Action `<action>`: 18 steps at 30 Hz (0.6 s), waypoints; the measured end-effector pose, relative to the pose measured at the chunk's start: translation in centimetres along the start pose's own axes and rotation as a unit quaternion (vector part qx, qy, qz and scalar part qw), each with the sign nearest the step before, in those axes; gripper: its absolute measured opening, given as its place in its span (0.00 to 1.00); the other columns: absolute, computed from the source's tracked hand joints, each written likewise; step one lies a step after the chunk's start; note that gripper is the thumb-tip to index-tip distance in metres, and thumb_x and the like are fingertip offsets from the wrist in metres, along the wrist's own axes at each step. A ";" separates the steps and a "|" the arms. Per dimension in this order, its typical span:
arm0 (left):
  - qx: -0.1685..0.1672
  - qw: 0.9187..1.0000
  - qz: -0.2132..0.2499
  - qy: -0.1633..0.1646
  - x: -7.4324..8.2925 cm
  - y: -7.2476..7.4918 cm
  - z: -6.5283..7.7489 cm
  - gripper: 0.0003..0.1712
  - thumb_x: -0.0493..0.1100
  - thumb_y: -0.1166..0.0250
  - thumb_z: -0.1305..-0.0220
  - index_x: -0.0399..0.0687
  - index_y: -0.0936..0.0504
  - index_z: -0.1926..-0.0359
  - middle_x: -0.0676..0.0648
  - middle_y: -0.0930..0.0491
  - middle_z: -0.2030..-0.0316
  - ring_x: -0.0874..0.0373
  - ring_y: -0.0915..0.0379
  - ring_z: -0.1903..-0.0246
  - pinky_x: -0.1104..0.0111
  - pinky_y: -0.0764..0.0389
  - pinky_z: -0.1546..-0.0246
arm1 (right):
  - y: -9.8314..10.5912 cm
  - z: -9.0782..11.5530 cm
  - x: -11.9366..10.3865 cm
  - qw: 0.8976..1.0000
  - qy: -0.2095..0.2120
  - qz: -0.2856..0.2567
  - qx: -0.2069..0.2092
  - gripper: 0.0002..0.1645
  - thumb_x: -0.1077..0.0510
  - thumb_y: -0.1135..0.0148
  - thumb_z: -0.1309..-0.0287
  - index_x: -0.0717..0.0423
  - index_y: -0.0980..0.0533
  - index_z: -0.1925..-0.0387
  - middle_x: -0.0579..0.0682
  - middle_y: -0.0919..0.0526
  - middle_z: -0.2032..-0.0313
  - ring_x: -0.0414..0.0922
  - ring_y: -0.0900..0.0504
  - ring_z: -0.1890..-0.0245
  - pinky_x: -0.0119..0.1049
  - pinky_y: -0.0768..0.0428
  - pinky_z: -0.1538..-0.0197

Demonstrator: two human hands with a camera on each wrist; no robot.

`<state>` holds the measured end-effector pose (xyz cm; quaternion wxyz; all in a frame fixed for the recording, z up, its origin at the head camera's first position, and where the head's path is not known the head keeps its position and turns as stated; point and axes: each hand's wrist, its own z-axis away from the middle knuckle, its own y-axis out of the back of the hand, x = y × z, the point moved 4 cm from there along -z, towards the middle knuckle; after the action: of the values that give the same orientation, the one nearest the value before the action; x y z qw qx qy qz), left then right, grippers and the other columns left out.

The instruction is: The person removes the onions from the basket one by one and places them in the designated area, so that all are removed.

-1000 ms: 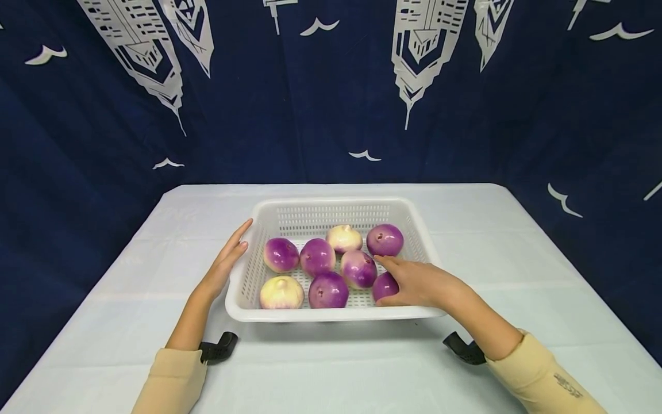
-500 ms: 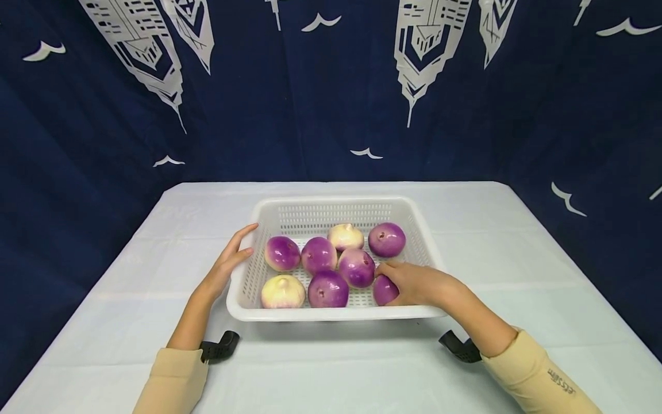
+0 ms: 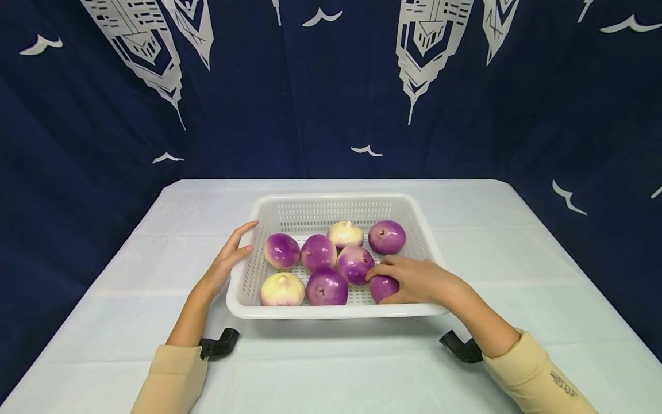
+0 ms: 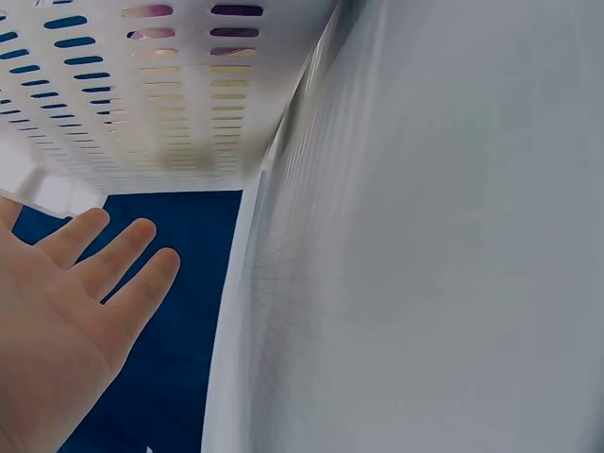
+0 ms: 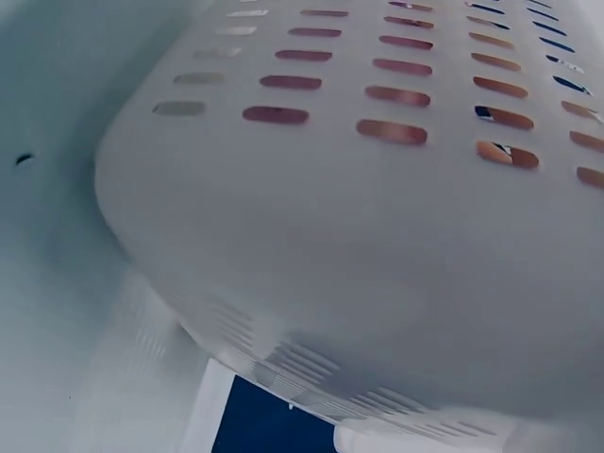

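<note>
A white perforated basket (image 3: 331, 312) holds several glossy purple-and-cream turnips, some purple side up, others cream side up. In its near right corner my right hand (image 3: 421, 282) grips a purple turnip (image 3: 383, 288), fingers over the far side and thumb at the near side. Just left of that hand lies another turnip (image 3: 355, 265). My left hand (image 3: 226, 261) rests against the basket's left rim with its fingers extended. The left wrist view shows the left palm (image 4: 61, 321) beside the basket's outside wall. In the right wrist view the basket wall (image 5: 330, 236) hides most of the right hand.
The basket stands mid-table on a white cloth (image 3: 491, 241). Inside it, a cream turnip (image 3: 283, 289) sits at the near left and a purple one (image 3: 387, 237) at the far right. A dark blue printed curtain (image 3: 331, 103) hangs behind the table.
My right hand has closed round the near right turnip and shifted it slightly left. The left hand's fingers have come in against the basket rim. The other turnips stay nearly in place.
</note>
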<state>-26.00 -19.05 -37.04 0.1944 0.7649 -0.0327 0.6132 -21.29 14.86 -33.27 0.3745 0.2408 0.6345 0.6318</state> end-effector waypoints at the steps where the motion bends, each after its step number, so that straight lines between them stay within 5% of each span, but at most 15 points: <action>1: 0.000 1.000 0.001 0.000 0.0 0.0 0.0 0.33 0.43 0.58 0.37 0.51 0.52 0.31 0.41 0.59 0.30 0.36 0.50 0.37 0.45 0.29 0.50 | 0.0 0.0 0.0 1.000 -0.003 0.005 0.004 0.26 0.38 0.36 0.56 0.34 0.26 0.52 0.41 0.26 0.57 0.40 0.23 0.60 0.38 0.24 0.68; 18: -0.001 1.000 0.008 -0.001 -0.2 0.0 0.0 0.33 0.42 0.57 0.37 0.51 0.52 0.31 0.41 0.58 0.30 0.36 0.49 0.37 0.45 0.29 0.50 | 0.8 0.6 0.4 0.996 -0.049 -0.048 0.054 0.31 0.29 0.39 0.60 0.27 0.30 0.51 0.36 0.27 0.52 0.42 0.29 0.50 0.43 0.28 0.62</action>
<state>-26.10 -19.12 -37.26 0.1896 0.7653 -0.0398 0.6138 -21.22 15.57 -32.46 0.4213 0.2608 0.6594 0.5654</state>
